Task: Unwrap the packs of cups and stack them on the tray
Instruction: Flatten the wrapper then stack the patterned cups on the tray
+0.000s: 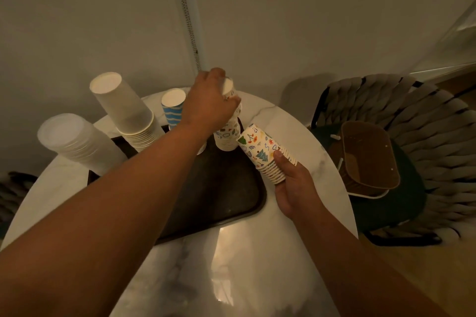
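Observation:
A dark tray (231, 195) lies on a round white marble table (257, 265). My left hand (208, 103) grips the top of an upside-down stack of patterned paper cups (226, 139) standing at the tray's far right corner. My right hand (293, 183) holds a second, tilted stack of patterned cups (262, 149) just right of the tray, over the table. On the tray's far side stand a tall plain white stack (126, 108) and a blue-striped stack (172, 108). A clear plastic cup stack (74, 141) leans at the tray's left.
A woven chair (417, 136) stands to the right of the table with a brown basket (368, 159) on its seat. A wall with a hanging bead chain (188, 20) rises behind the table. Another dark chair (13, 193) shows at the far left.

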Demonstrator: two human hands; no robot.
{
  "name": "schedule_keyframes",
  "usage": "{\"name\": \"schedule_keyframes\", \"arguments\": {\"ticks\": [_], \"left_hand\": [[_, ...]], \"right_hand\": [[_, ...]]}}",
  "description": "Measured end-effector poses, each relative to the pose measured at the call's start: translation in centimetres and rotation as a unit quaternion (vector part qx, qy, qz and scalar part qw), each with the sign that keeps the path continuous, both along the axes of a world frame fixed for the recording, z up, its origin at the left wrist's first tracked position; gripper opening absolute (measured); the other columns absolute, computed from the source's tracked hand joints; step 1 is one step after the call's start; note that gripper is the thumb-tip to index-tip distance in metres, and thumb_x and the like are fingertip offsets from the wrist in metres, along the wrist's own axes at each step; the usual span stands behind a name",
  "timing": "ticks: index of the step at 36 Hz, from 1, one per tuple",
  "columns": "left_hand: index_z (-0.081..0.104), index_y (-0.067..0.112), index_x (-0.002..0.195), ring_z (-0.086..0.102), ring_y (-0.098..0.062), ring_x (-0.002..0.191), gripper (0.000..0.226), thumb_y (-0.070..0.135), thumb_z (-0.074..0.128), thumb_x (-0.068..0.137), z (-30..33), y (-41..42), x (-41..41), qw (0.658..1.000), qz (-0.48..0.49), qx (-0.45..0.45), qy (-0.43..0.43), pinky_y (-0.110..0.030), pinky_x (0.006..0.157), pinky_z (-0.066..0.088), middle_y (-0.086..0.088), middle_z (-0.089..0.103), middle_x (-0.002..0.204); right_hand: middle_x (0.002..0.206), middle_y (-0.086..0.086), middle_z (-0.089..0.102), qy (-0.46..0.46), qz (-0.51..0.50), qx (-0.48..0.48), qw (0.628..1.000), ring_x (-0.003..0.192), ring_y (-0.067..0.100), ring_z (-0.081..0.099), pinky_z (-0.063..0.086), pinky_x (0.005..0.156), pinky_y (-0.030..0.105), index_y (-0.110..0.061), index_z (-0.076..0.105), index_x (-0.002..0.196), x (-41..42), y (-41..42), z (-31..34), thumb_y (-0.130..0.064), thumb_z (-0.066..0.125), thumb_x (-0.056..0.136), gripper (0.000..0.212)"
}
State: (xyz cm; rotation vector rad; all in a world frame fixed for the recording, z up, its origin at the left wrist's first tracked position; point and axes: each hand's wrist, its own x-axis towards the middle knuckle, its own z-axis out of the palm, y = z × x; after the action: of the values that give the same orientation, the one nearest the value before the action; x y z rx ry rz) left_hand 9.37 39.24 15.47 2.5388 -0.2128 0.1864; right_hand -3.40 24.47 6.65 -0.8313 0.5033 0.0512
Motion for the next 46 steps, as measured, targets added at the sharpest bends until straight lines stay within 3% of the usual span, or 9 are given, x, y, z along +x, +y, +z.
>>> {"name": "schedule_keyframes", "arguments": {"ticks": [14,19,22,24,28,37,41,44,46], "left_hand": [[0.040,0.015,0.143,0.045,-0.032,0.130,0.064,0.019,0.070,0.087,-5.4,-0.7,0.4,0.992,-0.010,0.059,0.111,-0.041,0.101,0.042,-0.010,0.040,0.148],[0.033,0.016,0.150,0.025,-0.024,0.146,0.064,0.037,0.059,0.095,-4.3,-0.7,-0.4,0.997,0.011,0.004,0.074,-0.037,0.115,0.026,-0.006,0.024,0.160],[0.049,0.017,0.139,0.049,-0.022,0.128,0.052,0.043,0.056,0.095,-2.7,-1.1,-2.5,0.997,0.022,-0.074,0.015,-0.039,0.108,0.040,-0.005,0.048,0.143],[0.056,0.019,0.132,0.059,-0.018,0.113,0.049,0.049,0.057,0.093,-2.2,-1.2,-4.2,0.993,0.005,-0.100,0.057,-0.039,0.098,0.049,-0.001,0.060,0.128],[0.051,0.024,0.136,0.061,-0.016,0.111,0.057,0.053,0.062,0.087,-2.9,-1.2,-6.5,0.962,-0.030,-0.160,0.218,-0.041,0.091,0.056,0.003,0.060,0.130],[0.054,0.025,0.109,0.066,-0.015,0.095,0.032,0.041,0.070,0.087,-3.2,-0.5,-6.9,0.932,0.028,-0.247,0.263,-0.039,0.078,0.061,0.001,0.065,0.113],[0.057,0.019,0.118,0.064,-0.015,0.097,0.049,0.050,0.071,0.083,-2.0,-0.2,-5.9,0.946,0.068,-0.232,0.217,-0.037,0.081,0.059,0.002,0.063,0.116],[0.053,0.017,0.130,0.055,-0.012,0.104,0.057,0.048,0.070,0.084,0.0,0.0,-4.6,0.976,0.059,-0.177,0.113,-0.027,0.085,0.050,0.003,0.057,0.121],[0.051,0.016,0.134,0.053,-0.018,0.112,0.058,0.044,0.069,0.086,1.2,0.0,-3.5,0.992,0.041,-0.116,0.019,-0.030,0.092,0.045,-0.003,0.053,0.129]], "right_hand": [[0.101,0.004,0.075,-0.004,0.002,0.003,1.000,0.096,0.020,0.071,0.057,0.076,0.028,-0.015,0.063,0.108,-0.9,-0.7,-0.3,-0.015,0.062,0.086,0.023],[0.111,0.007,0.072,0.006,0.002,-0.003,1.000,0.101,0.022,0.070,0.056,0.078,0.030,-0.016,0.061,0.113,-1.0,-0.9,-0.5,-0.017,0.064,0.084,0.029],[0.109,0.008,0.072,0.002,0.004,0.015,1.000,0.100,0.022,0.070,0.056,0.077,0.030,-0.015,0.061,0.113,-1.0,-0.9,-0.3,-0.021,0.067,0.077,0.037],[0.110,0.010,0.072,-0.002,0.010,0.024,1.000,0.101,0.023,0.069,0.056,0.079,0.030,-0.013,0.060,0.116,-0.9,-0.7,-0.1,-0.021,0.067,0.076,0.041],[0.106,0.008,0.073,-0.021,0.029,0.008,0.999,0.099,0.022,0.070,0.055,0.081,0.031,-0.011,0.060,0.118,-0.8,0.0,0.4,-0.024,0.066,0.077,0.044],[0.110,0.009,0.070,0.003,0.027,-0.043,0.999,0.101,0.023,0.068,0.055,0.080,0.031,-0.013,0.060,0.119,-0.9,0.7,0.3,-0.028,0.068,0.073,0.050],[0.103,0.007,0.073,-0.013,0.022,-0.024,0.999,0.093,0.020,0.071,0.057,0.076,0.028,-0.011,0.061,0.116,-0.9,0.6,0.2,-0.023,0.066,0.077,0.041],[0.098,0.005,0.074,-0.012,0.017,0.006,1.000,0.087,0.017,0.072,0.058,0.072,0.027,-0.014,0.062,0.108,-0.9,0.1,0.3,-0.016,0.060,0.087,0.022],[0.105,0.007,0.072,-0.007,0.018,0.002,1.000,0.093,0.019,0.071,0.057,0.074,0.028,-0.015,0.061,0.112,-0.8,-0.1,0.3,-0.020,0.063,0.082,0.031]]}}
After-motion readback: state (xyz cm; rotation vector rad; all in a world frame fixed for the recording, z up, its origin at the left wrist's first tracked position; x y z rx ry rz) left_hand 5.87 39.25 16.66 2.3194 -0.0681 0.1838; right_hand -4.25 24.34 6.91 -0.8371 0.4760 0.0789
